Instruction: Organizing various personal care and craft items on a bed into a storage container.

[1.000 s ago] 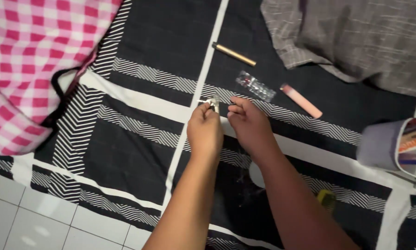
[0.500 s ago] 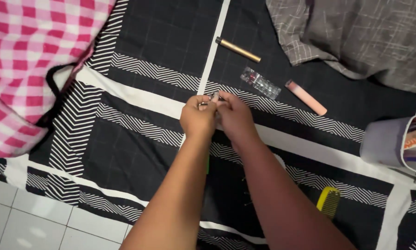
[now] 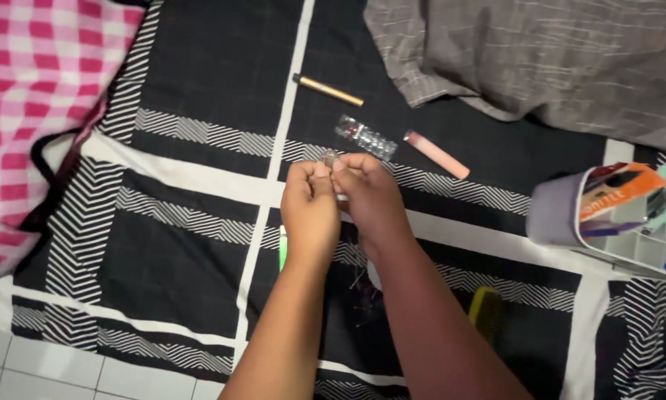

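My left hand (image 3: 309, 206) and my right hand (image 3: 370, 194) meet over a black and white patterned sheet (image 3: 199, 148). Together they pinch a small silvery metal item (image 3: 330, 157), whose rounded end shows above the fingertips; most of it is hidden by the fingers. Just beyond the hands lie a clear faceted tube (image 3: 366, 138), a pink tube (image 3: 436, 154) and a gold tube (image 3: 327, 90). A thin green stick (image 3: 282, 248) lies under my left wrist.
A pink checked cloth (image 3: 37, 89) covers the far left. A grey pillow (image 3: 540, 59) lies at the top right. A lilac organiser box (image 3: 562, 215) with several items sits at the right edge. A yellow comb (image 3: 485, 311) shows beside my right forearm. White floor tiles (image 3: 22, 370) at bottom left.
My hands came together from slightly apart and now both pinch the small metal item. The view shifted, so the tubes and box sit further left in the frame.
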